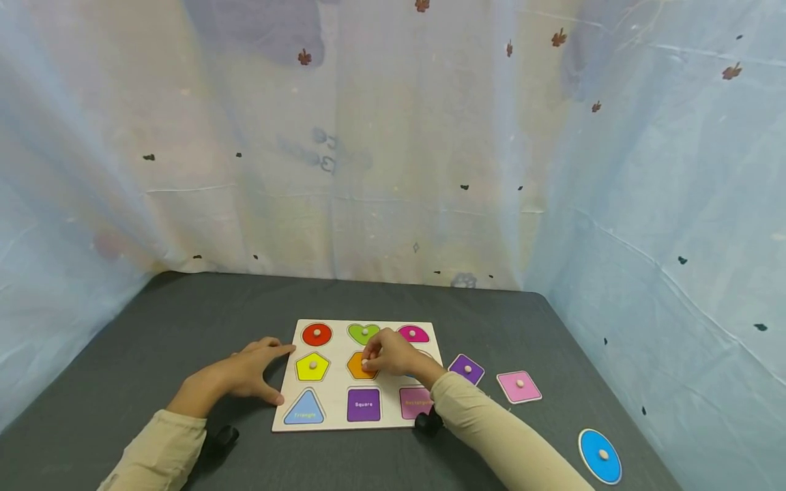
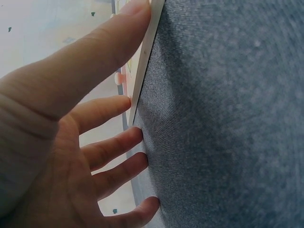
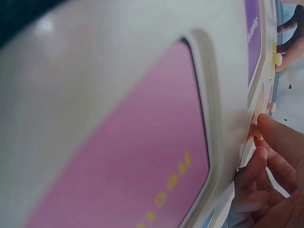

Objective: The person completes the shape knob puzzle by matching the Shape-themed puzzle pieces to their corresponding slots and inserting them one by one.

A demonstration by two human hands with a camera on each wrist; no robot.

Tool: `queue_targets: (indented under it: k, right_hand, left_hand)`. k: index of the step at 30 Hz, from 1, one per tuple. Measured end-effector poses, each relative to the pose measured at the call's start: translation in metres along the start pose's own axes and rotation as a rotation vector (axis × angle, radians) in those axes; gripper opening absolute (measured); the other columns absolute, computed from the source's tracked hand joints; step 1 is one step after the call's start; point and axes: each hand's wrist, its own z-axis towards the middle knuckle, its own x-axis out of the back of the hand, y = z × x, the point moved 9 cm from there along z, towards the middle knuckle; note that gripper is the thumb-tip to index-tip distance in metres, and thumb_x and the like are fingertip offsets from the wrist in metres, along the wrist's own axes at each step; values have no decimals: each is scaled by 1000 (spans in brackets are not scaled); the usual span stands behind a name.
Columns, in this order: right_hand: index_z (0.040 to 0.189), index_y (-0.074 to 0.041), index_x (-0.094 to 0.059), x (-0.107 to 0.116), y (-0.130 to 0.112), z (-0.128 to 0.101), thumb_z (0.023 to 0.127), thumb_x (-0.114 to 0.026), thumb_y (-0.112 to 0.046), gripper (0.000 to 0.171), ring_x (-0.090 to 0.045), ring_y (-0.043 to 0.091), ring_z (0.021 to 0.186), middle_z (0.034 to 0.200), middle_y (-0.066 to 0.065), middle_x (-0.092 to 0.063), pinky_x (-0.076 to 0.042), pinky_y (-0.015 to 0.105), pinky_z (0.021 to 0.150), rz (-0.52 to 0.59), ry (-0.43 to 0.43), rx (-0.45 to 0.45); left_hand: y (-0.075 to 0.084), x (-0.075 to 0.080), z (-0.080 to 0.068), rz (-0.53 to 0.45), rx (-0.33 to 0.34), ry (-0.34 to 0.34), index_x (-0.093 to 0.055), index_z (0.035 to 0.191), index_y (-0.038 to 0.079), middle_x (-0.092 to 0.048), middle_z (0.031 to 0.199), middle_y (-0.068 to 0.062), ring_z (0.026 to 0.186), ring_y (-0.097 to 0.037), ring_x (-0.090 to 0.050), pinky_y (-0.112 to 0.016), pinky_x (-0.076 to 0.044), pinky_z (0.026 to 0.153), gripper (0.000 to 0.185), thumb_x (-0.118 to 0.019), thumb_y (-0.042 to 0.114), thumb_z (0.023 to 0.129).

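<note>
A wooden shape puzzle board (image 1: pixel 334 382) lies on a dark grey table (image 1: pixel 153 327). My right hand (image 1: pixel 370 361) pinches the small knob of the orange piece (image 1: pixel 355 369) in the board's middle; in the right wrist view its fingers (image 3: pixel 270 161) curl at the board beside the pink recess (image 3: pixel 133 156). My left hand (image 1: pixel 273 372) lies flat on the table with straight fingers, thumb and fingertips against the board's left edge (image 2: pixel 145 61). It holds nothing. Red circle (image 1: pixel 316 334), green heart (image 1: pixel 362 333), magenta half-circle (image 1: pixel 413 333) and yellow pentagon (image 1: pixel 312 367) sit in the board.
Recesses marked Triangle (image 1: pixel 304 408), Square (image 1: pixel 364 404) and a pink one (image 1: pixel 414 402) line the board's near row. Loose on the table to the right lie a purple square piece (image 1: pixel 466 369), a pink piece (image 1: pixel 518 386) and a blue circle (image 1: pixel 600 455). Pale plastic sheeting (image 1: pixel 393 170) walls the table.
</note>
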Motion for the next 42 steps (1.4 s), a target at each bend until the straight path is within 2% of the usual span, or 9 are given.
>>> queue_targets:
  k: [9, 19, 24, 30, 34, 42]
  right_hand:
    - [89, -2, -75, 0, 4, -4, 88, -79, -13, 12, -52, 9, 68, 74, 0, -62, -43, 16, 59, 31, -10, -53]
    - [91, -5, -78, 8, 13, -10, 91, -76, -19, 14, -52, 11, 72, 83, 5, -72, -41, 19, 59, 29, 22, -33]
    - [93, -5, -78, 17, 11, -16, 93, -73, -19, 15, -55, 12, 77, 87, 5, -73, -44, 20, 62, 19, 30, -13]
    - [93, -5, -78, 32, 11, -29, 95, -71, -18, 16, -57, 9, 80, 90, 6, -73, -48, 21, 68, -22, 79, 44]
    - [94, -5, -78, 40, 14, -38, 96, -69, -18, 16, -58, 12, 78, 89, 6, -71, -50, 21, 68, -22, 85, 64]
    - [99, -5, -77, 57, 22, -56, 97, -67, -21, 19, -58, 19, 77, 92, 6, -72, -50, 22, 65, 3, 92, 18]
  left_hand:
    - [2, 0, -2, -7, 1, -7, -45, 153, 12, -43, 148, -21, 133, -42, -44, -83, -27, 101, 104, -94, 40, 66]
    - [6, 1, -3, -7, 0, -7, -45, 152, 12, -43, 148, -21, 131, -42, -44, -80, -30, 102, 101, -94, 38, 67]
    - [5, 0, -3, -5, 2, -5, -45, 152, 12, -44, 147, -20, 131, -42, -44, -81, -30, 102, 102, -94, 39, 67]
    - [7, 2, -2, 2, 4, -6, -45, 152, 12, -44, 147, -21, 132, -43, -44, -81, -29, 101, 102, -94, 39, 67]
    - [8, 4, -3, 6, 2, 1, -46, 152, 12, -44, 147, -20, 132, -43, -44, -80, -31, 101, 101, -94, 38, 67]
    - [8, 6, -6, 5, -9, 16, -46, 151, 12, -45, 146, -21, 131, -43, -45, -79, -32, 101, 101, -94, 39, 67]
